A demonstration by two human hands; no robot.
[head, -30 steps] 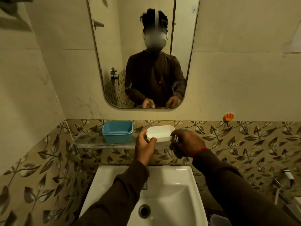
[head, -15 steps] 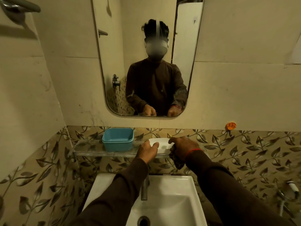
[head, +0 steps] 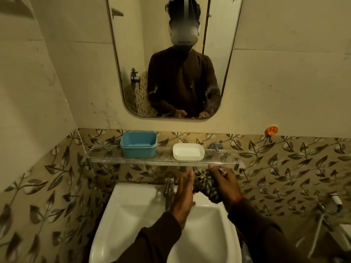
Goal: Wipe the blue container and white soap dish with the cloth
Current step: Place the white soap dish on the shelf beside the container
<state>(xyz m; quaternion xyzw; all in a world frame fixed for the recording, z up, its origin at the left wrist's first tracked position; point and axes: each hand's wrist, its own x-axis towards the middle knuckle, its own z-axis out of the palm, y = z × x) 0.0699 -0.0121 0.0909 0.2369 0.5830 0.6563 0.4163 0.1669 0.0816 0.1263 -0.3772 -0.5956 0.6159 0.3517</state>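
Observation:
The blue container stands on the left part of a clear glass shelf. To its right on the same shelf rests the white soap dish, with no hand on it. Below the shelf, over the basin, my right hand grips a dark patterned cloth. My left hand is flat with straight fingers, its palm against the cloth's left side.
A white washbasin with a metal tap sits under my hands. A mirror hangs above the shelf. An orange hook is on the wall at right, and a hose fitting at the far right.
Both hands let go of the soap dish, which now rests on the shelf. They dropped below the shelf, and the left palm came against the cloth.

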